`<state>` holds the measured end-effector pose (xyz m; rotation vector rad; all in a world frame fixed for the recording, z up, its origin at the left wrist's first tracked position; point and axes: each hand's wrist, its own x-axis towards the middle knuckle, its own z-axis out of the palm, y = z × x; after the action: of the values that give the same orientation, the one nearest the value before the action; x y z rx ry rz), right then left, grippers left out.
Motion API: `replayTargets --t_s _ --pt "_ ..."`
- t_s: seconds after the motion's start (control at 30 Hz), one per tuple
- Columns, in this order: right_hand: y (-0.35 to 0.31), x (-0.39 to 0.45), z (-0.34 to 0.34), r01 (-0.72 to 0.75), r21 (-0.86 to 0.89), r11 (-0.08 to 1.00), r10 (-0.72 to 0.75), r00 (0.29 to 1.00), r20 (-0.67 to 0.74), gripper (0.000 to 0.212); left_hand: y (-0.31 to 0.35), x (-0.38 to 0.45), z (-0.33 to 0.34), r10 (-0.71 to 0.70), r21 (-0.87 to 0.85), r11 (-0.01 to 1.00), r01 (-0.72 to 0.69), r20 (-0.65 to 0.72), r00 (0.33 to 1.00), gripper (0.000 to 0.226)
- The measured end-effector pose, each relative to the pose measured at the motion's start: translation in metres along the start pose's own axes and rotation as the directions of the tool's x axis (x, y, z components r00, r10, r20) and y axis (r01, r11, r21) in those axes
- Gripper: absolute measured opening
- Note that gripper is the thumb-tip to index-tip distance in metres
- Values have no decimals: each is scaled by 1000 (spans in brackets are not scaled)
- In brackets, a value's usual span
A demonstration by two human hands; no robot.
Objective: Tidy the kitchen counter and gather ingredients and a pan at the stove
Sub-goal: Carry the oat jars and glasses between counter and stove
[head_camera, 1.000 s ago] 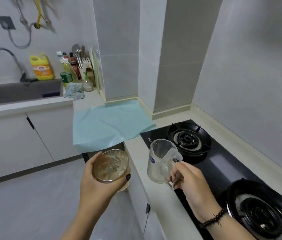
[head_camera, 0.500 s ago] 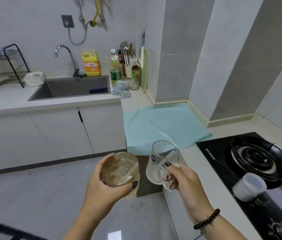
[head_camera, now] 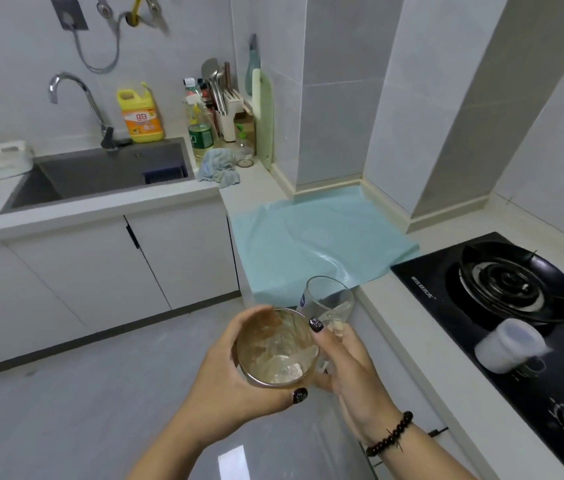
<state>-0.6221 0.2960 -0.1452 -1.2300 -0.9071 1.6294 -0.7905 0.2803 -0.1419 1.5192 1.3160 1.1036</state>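
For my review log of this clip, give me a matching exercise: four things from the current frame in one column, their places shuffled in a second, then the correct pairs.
Things:
1. smeared glass
2. clear glass mug
3. white cup
4. yellow detergent bottle

Places:
A. on the black stove top
B. behind the sink, beside the faucet
C. gripped in the left hand
D. held in the right hand

Pairs: 1-C, 2-D, 3-A, 4-B
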Motion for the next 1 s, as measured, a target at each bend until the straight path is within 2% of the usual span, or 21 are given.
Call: replayTargets --t_s 0.17,0.33,0.47,0.57,0.63,0.8,0.87,1.0 --pt "-13 -5 -40 14 3 1000 -14 999 -41 77 10 13 39 23 -19 1000 -22 60 998 87" --pt "-29 -1 -81 31 -41 999 -31 1000 -1 58 19 22 81 16 -43 999 -14 33 999 87" --pt "-39 13 -98 62 -111 992 -55 996 71 55 21 22 97 -33 -65 997 29 -54 998 89" --pt "-42 27 -101 70 -168 983 -48 990 134 64 20 16 98 -84 -72 995 72 -181 980 89" --pt "-41 36 -96 56 -208 976 -20 985 172 64 16 11 93 -128 -95 990 106 -273 954 87" --pt "-35 63 -59 24 -286 958 50 967 249 39 0 1 59 -184 -92 983 160 -443 877 84" --pt "-32 74 -34 24 -317 948 65 962 267 29 -8 1 36 -203 -109 979 171 -497 843 84" --pt "-24 94 37 45 -350 936 69 949 308 26 -29 -2 -28 -224 -152 974 166 -583 781 86"
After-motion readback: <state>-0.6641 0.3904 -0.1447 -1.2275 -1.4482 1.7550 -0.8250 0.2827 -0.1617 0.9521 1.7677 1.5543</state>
